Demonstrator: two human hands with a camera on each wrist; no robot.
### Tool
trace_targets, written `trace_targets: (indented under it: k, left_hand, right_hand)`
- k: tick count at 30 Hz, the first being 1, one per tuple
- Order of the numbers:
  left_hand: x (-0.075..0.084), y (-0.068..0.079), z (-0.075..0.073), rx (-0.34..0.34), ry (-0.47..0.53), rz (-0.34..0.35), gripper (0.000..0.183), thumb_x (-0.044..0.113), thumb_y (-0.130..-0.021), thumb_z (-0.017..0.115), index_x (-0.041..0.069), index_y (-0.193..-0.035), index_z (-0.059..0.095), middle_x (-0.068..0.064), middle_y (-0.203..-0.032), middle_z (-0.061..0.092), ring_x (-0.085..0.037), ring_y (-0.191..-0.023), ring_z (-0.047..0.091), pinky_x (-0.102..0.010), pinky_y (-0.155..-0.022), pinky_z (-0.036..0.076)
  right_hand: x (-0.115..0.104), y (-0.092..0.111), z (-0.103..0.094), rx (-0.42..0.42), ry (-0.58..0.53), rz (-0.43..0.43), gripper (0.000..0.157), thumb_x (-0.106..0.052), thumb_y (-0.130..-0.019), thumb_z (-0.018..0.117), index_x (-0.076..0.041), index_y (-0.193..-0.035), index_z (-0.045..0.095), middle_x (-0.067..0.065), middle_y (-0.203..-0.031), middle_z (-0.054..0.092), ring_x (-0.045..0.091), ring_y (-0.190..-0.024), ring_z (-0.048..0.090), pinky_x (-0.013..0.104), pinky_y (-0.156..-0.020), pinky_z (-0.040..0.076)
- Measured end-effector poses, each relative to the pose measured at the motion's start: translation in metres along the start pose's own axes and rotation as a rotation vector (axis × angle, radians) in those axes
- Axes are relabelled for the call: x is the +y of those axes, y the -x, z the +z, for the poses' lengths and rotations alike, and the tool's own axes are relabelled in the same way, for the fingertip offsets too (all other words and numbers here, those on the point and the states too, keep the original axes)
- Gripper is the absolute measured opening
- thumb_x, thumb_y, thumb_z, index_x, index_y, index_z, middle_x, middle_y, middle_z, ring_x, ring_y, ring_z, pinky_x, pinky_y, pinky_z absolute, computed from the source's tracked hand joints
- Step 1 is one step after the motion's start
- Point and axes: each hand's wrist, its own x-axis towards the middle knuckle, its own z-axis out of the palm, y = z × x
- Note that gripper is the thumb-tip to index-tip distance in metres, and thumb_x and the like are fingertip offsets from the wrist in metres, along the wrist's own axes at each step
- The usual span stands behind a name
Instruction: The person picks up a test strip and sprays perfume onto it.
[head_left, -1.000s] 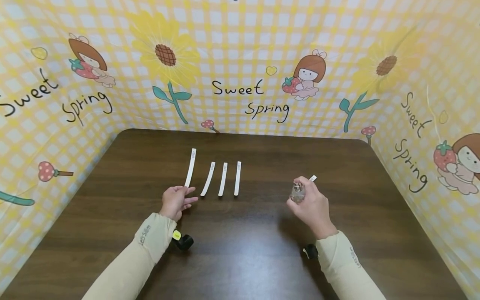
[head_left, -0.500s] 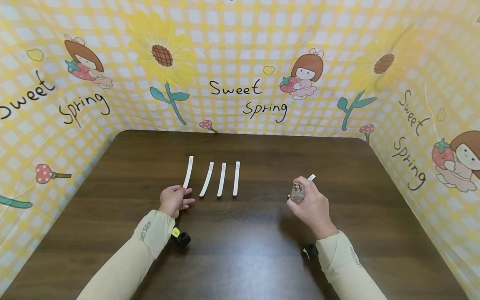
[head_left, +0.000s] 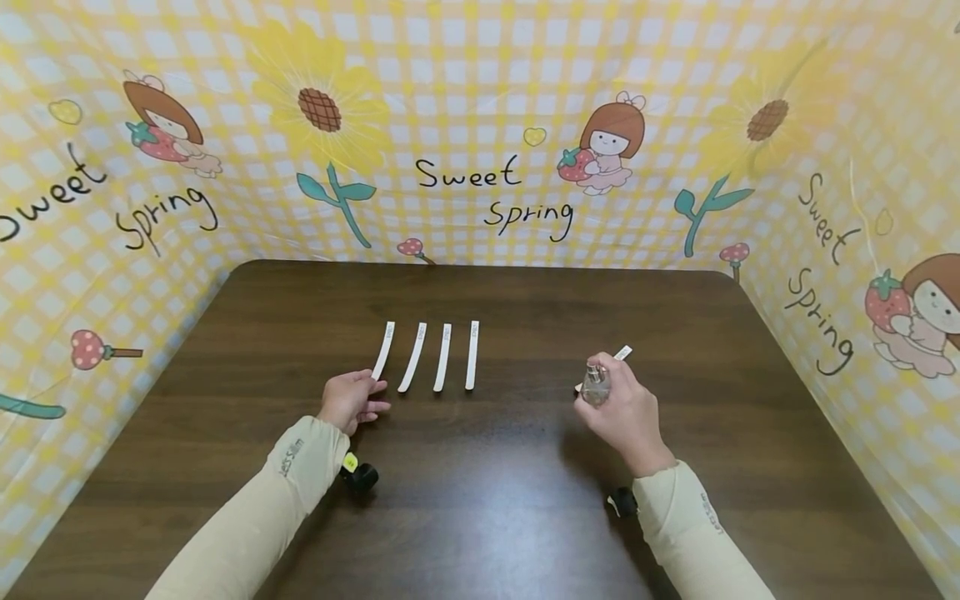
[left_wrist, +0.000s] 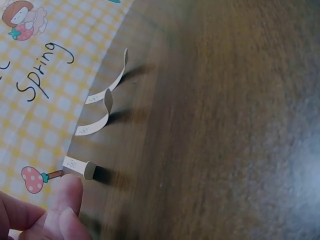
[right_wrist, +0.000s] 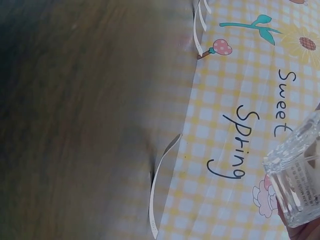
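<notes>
My left hand [head_left: 352, 402] pinches the near end of a white paper test strip [head_left: 384, 350], the leftmost of a row on the brown table. Beside it lie three more strips [head_left: 447, 357], roughly parallel, with small print at their far ends. In the left wrist view, the ends of these strips [left_wrist: 95, 127] curl up off the wood, near my left fingers [left_wrist: 69, 192]. My right hand [head_left: 628, 417] grips a clear glass perfume spray bottle [head_left: 595, 387]. Another strip [head_left: 624, 352] lies past that hand, partly hidden by it; the right wrist view shows this strip [right_wrist: 154, 195] bowed.
The dark wooden table [head_left: 480, 475] has a checked yellow cloth [head_left: 465, 100] standing around its back and sides. Black wrist cameras [head_left: 363, 478] hang below both sleeves.
My left hand has drawn the leftmost strip toward me, then slightly right, so its far end now sits about level with the other three. The right hand and bottle stay nearly still.
</notes>
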Motion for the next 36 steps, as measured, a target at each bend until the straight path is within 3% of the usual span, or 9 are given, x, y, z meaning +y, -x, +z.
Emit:
trace_targets:
  k: [13, 21, 28, 36]
  left_hand:
    - [-0.005, -0.006, -0.003, -0.022, -0.055, 0.002, 0.054, 0.004, -0.099, 0.036, -0.007, -0.148, 0.018, -0.027, -0.133, 0.046, -0.008, -0.049, 0.062, -0.017, -0.044, 0.046]
    - [-0.005, -0.006, -0.007, -0.038, -0.058, 0.009, 0.056, 0.006, -0.100, 0.040, -0.009, -0.148, 0.013, -0.023, -0.105, 0.068, -0.010, -0.048, 0.063, -0.020, -0.045, 0.048]
    - [-0.003, -0.003, -0.013, -0.061, -0.069, 0.016, 0.057, 0.003, -0.100, 0.037, -0.011, -0.147, 0.009, -0.022, -0.096, 0.070, -0.010, -0.049, 0.063, -0.020, -0.046, 0.049]
    - [0.004, 0.001, -0.014, -0.085, -0.033, 0.009, 0.048, 0.006, -0.099, 0.043, -0.014, -0.140, 0.029, -0.002, -0.074, 0.067, -0.009, -0.050, 0.063, -0.020, -0.048, 0.050]
  right_hand:
    - [0.002, 0.000, 0.001, 0.037, 0.006, -0.019, 0.048, -0.011, -0.060, 0.068, -0.008, -0.106, 0.054, 0.014, -0.088, 0.062, 0.033, -0.058, 0.060, 0.047, -0.043, 0.044]
    - [0.003, 0.000, 0.000, 0.016, 0.012, -0.012, 0.048, -0.011, -0.061, 0.068, -0.006, -0.107, 0.054, 0.017, -0.089, 0.062, 0.034, -0.058, 0.060, 0.048, -0.043, 0.044]
    - [0.004, 0.000, -0.001, 0.038, 0.019, -0.008, 0.048, -0.013, -0.061, 0.066, -0.007, -0.107, 0.055, 0.017, -0.088, 0.062, 0.035, -0.059, 0.060, 0.048, -0.042, 0.044]
    - [0.012, 0.001, -0.009, 0.050, 0.036, 0.000, 0.047, -0.013, -0.061, 0.066, -0.007, -0.106, 0.055, 0.017, -0.087, 0.062, 0.035, -0.058, 0.060, 0.048, -0.041, 0.043]
